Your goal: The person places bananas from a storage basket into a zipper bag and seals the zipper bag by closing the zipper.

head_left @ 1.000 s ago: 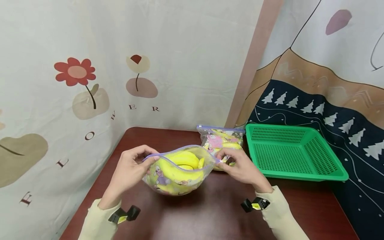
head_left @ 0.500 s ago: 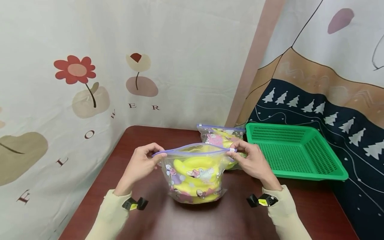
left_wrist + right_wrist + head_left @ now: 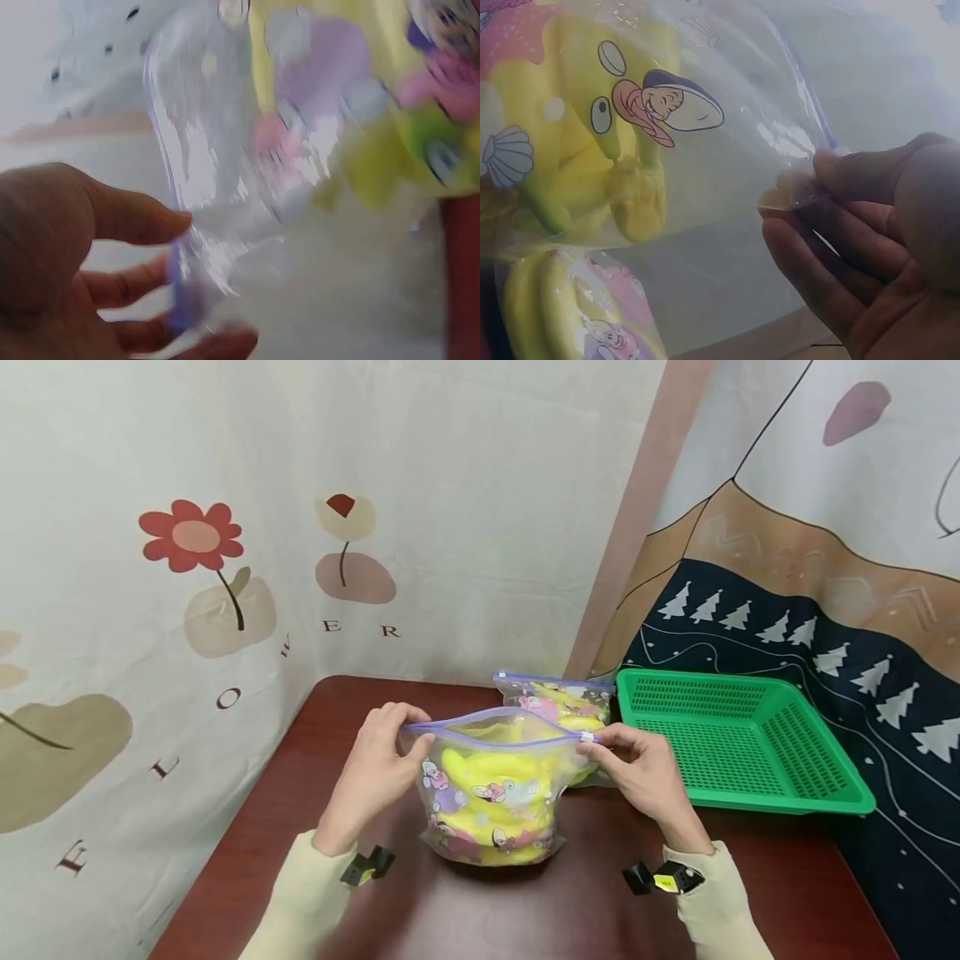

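Note:
A clear zip bag with cartoon prints and a purple zip stands upright on the table, its mouth gaping. Yellow bananas fill its lower part. My left hand pinches the left end of the zip edge between thumb and fingers, which the left wrist view shows close up. At the opposite end, my right hand pinches the corner beside the white slider. In the right wrist view its thumb and fingertips hold the clear plastic at that corner.
Behind the bag lies a second zip bag of bananas, partly hidden. A green plastic basket stands at the right on the dark red table. Printed curtains hang behind the table.
The bag's mouth, tilted toward me before, now faces up with the bag upright. Both hands have shifted right, still pinching its corners. The opening narrowed, then widened a little.

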A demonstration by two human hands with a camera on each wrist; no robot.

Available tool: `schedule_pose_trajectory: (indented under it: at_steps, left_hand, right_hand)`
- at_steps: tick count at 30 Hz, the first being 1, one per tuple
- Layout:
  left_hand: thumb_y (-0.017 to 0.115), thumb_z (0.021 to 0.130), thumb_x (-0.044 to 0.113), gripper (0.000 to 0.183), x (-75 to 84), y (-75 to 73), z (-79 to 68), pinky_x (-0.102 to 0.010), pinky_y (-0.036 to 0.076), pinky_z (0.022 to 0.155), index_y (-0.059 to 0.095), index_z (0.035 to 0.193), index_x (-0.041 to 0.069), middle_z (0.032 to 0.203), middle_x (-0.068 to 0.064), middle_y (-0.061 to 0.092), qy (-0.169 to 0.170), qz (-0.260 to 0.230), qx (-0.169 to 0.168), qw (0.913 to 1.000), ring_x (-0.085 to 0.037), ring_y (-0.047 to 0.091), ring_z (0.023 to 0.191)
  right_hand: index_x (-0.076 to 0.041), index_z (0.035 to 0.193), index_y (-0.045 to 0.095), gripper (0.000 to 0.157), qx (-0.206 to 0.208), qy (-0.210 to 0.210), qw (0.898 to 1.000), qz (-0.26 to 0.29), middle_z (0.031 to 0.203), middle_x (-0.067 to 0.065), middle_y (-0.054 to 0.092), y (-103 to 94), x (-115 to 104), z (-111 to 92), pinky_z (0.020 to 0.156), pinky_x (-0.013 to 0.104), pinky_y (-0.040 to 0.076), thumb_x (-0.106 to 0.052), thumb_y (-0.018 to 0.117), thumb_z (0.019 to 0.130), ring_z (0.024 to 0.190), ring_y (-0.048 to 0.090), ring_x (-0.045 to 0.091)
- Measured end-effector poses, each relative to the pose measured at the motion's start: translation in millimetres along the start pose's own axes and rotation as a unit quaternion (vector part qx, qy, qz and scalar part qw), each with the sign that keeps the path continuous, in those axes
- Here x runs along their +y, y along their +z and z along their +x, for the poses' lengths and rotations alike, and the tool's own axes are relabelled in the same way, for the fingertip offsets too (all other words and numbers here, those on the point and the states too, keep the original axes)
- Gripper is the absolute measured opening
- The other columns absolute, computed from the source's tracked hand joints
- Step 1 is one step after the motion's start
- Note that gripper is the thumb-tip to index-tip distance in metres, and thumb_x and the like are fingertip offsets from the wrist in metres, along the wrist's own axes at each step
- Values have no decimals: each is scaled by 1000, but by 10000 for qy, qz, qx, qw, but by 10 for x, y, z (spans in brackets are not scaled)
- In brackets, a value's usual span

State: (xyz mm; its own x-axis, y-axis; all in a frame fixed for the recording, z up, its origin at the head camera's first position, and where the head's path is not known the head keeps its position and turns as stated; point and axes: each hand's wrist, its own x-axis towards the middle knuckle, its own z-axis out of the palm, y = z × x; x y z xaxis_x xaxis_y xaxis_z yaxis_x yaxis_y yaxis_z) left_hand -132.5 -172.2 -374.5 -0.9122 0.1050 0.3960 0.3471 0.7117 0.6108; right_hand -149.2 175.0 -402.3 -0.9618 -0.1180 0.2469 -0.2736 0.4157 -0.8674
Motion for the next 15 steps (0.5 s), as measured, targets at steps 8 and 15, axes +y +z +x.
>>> schedule_pose_trajectory:
  at_steps: [8,15]
  left_hand:
    - [76,83,6,40,651,277,45,-50,46,115,63,121,8,128,-12,57,1439,429,-18,9887,-38,34,147]
    - [76,88,11,35,944,625,196,-40,40,122,64,121,6,128,-10,61,2234,633,-542,9712,-36,39,146]
  right_hand:
    - [-16,88,75,19,407,146,9981,-432,87,2,79,41,-68,-4,63,20,55,-33,82,89,74,71,4]
    - [-5,90,73,21,350,185,9990,221,86,13,79,86,-126,4,65,25,62,-24,81,89,71,76,11]
